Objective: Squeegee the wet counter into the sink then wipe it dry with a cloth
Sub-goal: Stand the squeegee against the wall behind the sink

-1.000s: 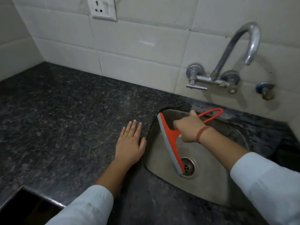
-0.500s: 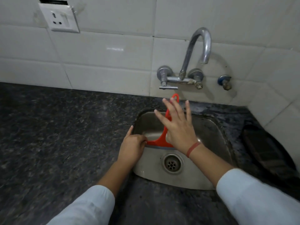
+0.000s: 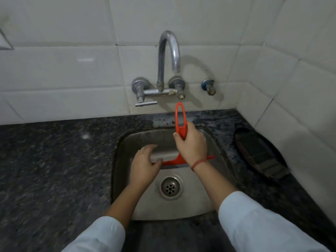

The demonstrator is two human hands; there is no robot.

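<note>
Over the steel sink (image 3: 123, 157) I hold a red squeegee (image 3: 180, 122) upright, its looped handle pointing to the wall and its blade lying across the basin. My right hand (image 3: 192, 144) is closed around the handle. My left hand (image 3: 143, 164) pinches the blade's left end with thumb and fingers. The dark speckled granite counter (image 3: 54, 160) surrounds the sink and looks wet behind it. The drain (image 3: 170, 187) lies just below the blade. No cloth shows.
A chrome wall tap (image 3: 168, 57) arches over the sink's back, with a small valve (image 3: 209, 87) to its right. A dark flat object (image 3: 260, 153) lies on the counter at the right, by the tiled corner wall.
My right hand went from open fingers in front of the squeegee to a closed grip on its handle. The left hand stays on the blade end. The view shifted right, centring the sink.
</note>
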